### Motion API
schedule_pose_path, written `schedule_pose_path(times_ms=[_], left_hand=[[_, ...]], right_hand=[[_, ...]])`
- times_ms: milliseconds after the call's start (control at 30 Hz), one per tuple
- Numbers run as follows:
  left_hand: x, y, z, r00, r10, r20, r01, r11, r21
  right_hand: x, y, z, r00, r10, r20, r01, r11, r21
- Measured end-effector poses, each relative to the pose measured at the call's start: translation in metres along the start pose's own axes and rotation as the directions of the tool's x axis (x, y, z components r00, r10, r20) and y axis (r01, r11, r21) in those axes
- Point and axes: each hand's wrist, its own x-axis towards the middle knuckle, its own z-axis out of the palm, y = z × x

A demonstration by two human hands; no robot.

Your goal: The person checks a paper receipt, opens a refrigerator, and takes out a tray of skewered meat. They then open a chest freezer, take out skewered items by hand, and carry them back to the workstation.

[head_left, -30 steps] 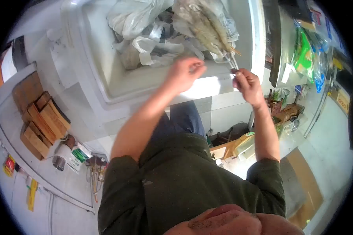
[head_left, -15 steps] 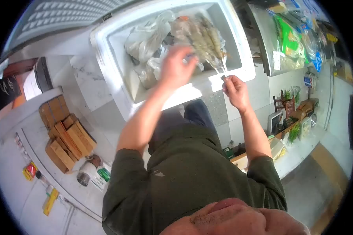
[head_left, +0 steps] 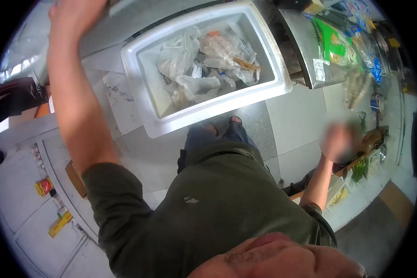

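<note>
My left hand (head_left: 78, 16) reaches up at the top left, over or against the grey freezer lid (head_left: 141, 23). Its fingertips are cut off or hidden by the dark edge of the view, so their grip does not show. Out to the right, my right hand (head_left: 340, 141) is blurred but closed round the gathered top of a clear plastic bag (head_left: 356, 88) with long, pale pieces inside. Between my arms stands the open white chest freezer (head_left: 213, 106), holding several knotted plastic bags (head_left: 178, 55) and a clear bag (head_left: 220, 48) with orange showing.
A metal table (head_left: 310, 76) with a green packet (head_left: 333, 41) stands at the upper right. Low on the right is a shelf with green herbs (head_left: 358, 170). Cardboard (head_left: 75, 180) and a yellow box (head_left: 60, 224) are at the left. My feet (head_left: 236, 119) are close to the freezer.
My right hand has carried the bag out of the freezer to the right. My left hand has gone from above the freezer to the lid at the upper left.
</note>
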Motion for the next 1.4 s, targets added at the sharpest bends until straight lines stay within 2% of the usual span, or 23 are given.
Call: schedule_pose_path(times_ms=[33,67,133,167,200,233,267,333,367,400,433,500,567,633,667,767,833,867,933,1067,1200,1233,1400], left_hand=[[-0.031,0.008,0.005,0.979,0.204,-0.003,-0.199,0.960,0.196],[-0.057,0.034,0.003,1.000,0.020,0.008,-0.020,1.000,0.006],[-0.114,0.074,0.000,0.998,0.055,0.030,-0.043,0.949,-0.314],[-0.140,0.096,0.006,0.998,0.044,0.043,-0.025,0.929,-0.369],[-0.162,0.114,0.023,0.983,0.061,-0.175,-0.123,0.921,-0.369],[-0.182,0.133,0.033,0.992,0.020,-0.127,-0.079,0.877,-0.475],[-0.203,0.144,0.046,1.000,0.025,0.018,-0.010,0.814,-0.580],[-0.237,0.172,0.069,0.987,-0.134,-0.090,0.048,0.776,-0.629],[-0.252,0.186,0.082,0.995,-0.094,0.017,0.085,0.790,-0.607],[-0.274,0.209,0.109,0.982,-0.161,-0.102,0.072,0.810,-0.582],[-0.287,0.220,0.121,0.987,-0.092,0.132,0.155,0.767,-0.623],[-0.316,0.257,0.146,0.985,-0.172,-0.026,0.136,0.857,-0.497],[-0.351,0.273,0.173,0.965,-0.239,0.107,0.247,0.692,-0.678],[-0.404,0.215,0.119,0.883,-0.363,0.298,0.414,0.299,-0.860],[-0.436,0.196,0.106,0.807,-0.497,0.319,0.411,0.086,-0.908],[-0.517,0.120,0.083,0.585,-0.663,0.467,0.470,-0.192,-0.861],[-0.588,0.069,0.058,0.409,-0.805,0.429,0.251,-0.353,-0.901],[-0.622,0.049,0.047,0.312,-0.816,0.487,0.248,-0.424,-0.871],[-0.679,0.020,0.029,0.112,-0.804,0.584,0.214,-0.554,-0.804],[-0.780,-0.019,0.008,-0.096,-0.829,0.551,-0.192,-0.528,-0.827],[-0.870,-0.052,0.021,-0.362,-0.859,0.362,-0.116,-0.344,-0.932],[-0.897,-0.061,0.012,-0.416,-0.842,0.344,0.042,-0.395,-0.918],[-1.016,-0.109,-0.033,-0.746,-0.611,0.264,0.166,-0.555,-0.815]], right_hand=[[-0.004,0.018,-0.005,0.999,0.048,0.008,-0.048,0.999,-0.011],[-0.001,0.034,-0.012,0.996,0.091,0.008,-0.091,0.996,-0.020],[0.026,0.051,-0.023,0.987,0.161,-0.020,-0.161,0.987,-0.005],[0.054,0.036,-0.052,0.977,0.211,-0.033,-0.200,0.959,0.200],[0.081,0.021,-0.082,0.964,0.260,-0.047,-0.221,0.890,0.399],[0.115,-0.022,-0.131,0.865,0.475,0.163,-0.272,0.168,0.948],[0.141,-0.055,-0.176,0.807,0.512,0.296,-0.437,0.179,0.881],[0.161,-0.082,-0.157,0.930,0.283,0.235,-0.229,-0.054,0.972],[0.172,-0.118,-0.194,0.954,0.214,0.208,-0.214,0.004,0.977],[0.179,-0.149,-0.208,0.985,0.151,0.083,-0.091,0.052,0.994],[0.181,-0.176,-0.216,0.989,0.064,0.132,-0.129,-0.053,0.990],[0.185,-0.225,-0.236,0.989,-0.146,0.004,-0.017,-0.086,0.996],[0.162,-0.296,-0.303,0.935,-0.342,-0.094,0.069,-0.086,0.994],[0.148,-0.372,-0.308,0.814,-0.503,-0.289,0.220,-0.194,0.956],[0.139,-0.405,-0.314,0.696,-0.674,-0.247,0.116,-0.234,0.965],[0.059,-0.501,-0.404,0.278,-0.899,-0.339,-0.039,-0.363,0.931],[-0.037,-0.548,-0.490,0.181,-0.940,-0.289,-0.108,-0.311,0.944],[-0.075,-0.571,-0.522,0.049,-0.981,-0.188,-0.154,-0.193,0.969],[-0.127,-0.619,-0.554,-0.226,-0.934,-0.277,-0.095,-0.262,0.960],[-0.243,-0.676,-0.637,-0.565,-0.773,-0.288,-0.095,-0.286,0.954],[-0.343,-0.737,-0.695,-0.786,-0.529,-0.321,-0.130,-0.366,0.921],[-0.368,-0.751,-0.708,-0.812,-0.476,-0.339,-0.148,-0.393,0.908],[-0.481,-0.835,-0.762,-0.946,-0.192,-0.260,-0.168,-0.395,0.903]])
